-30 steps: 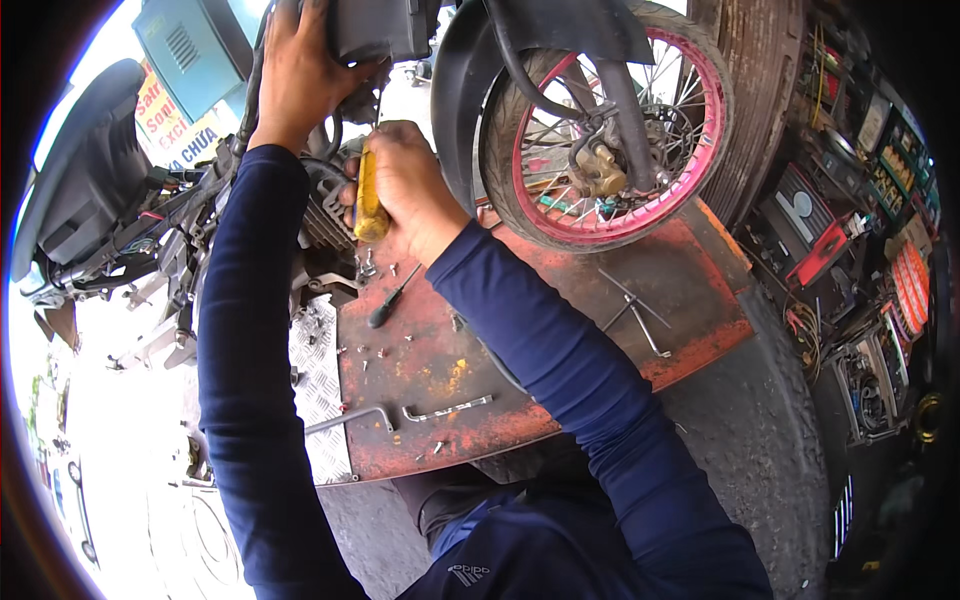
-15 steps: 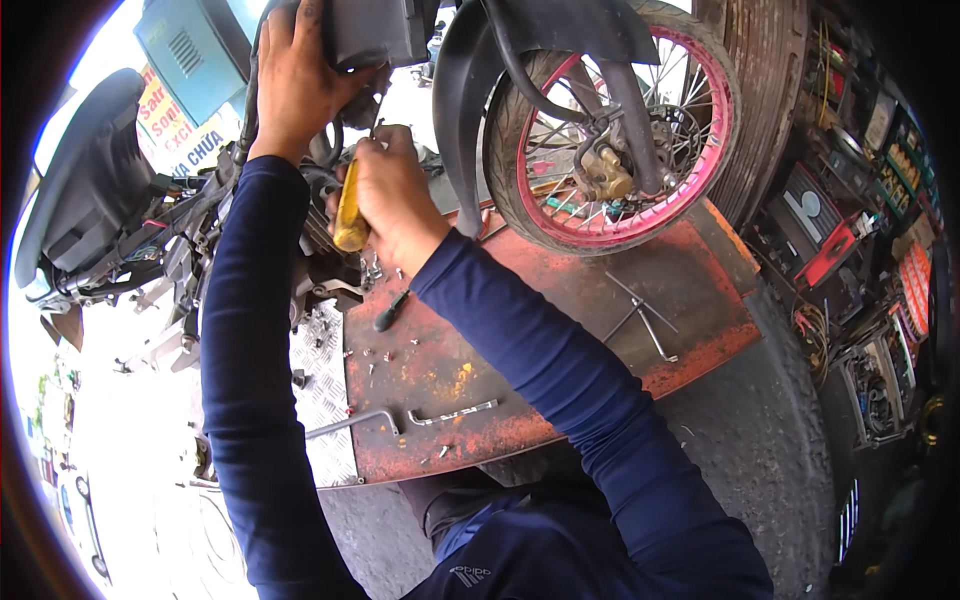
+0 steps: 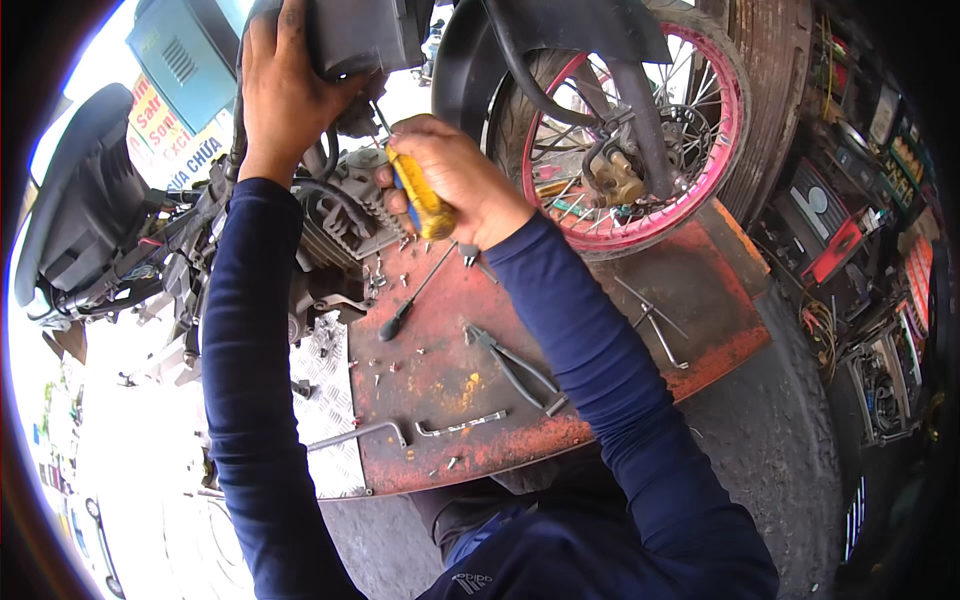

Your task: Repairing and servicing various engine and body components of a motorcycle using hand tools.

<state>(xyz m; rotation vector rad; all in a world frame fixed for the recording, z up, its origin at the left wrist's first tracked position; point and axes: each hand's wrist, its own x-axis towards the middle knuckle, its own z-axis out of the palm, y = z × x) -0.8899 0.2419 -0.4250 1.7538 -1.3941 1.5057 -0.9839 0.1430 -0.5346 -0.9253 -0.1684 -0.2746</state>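
My right hand (image 3: 465,185) is wrapped round the yellow handle of a screwdriver (image 3: 424,200). Its thin shaft slants up and left to the underside of a black plastic box-shaped part (image 3: 365,40) on a motorcycle. Whether the tip sits in a screw is hard to see. With my left hand (image 3: 285,90) I grip the left side of that part, the thumb under its lower edge. Below my hands is the finned engine (image 3: 350,215). To the right stands the front wheel (image 3: 725,135) with its pink rim.
On the rusty red work platform (image 3: 480,445) lie a black-handled screwdriver (image 3: 398,322), pliers (image 3: 515,365), a three-armed wrench (image 3: 655,325), a bent bar (image 3: 360,434), an L-shaped wrench (image 3: 462,424) and several screws. Tool trays (image 3: 880,385) line the right. A dark seat (image 3: 75,205) is at left.
My right hand has moved right and down, and the screwdriver handle now tilts down to the right. Pliers on the platform have come into sight. My left hand stays on the black part.
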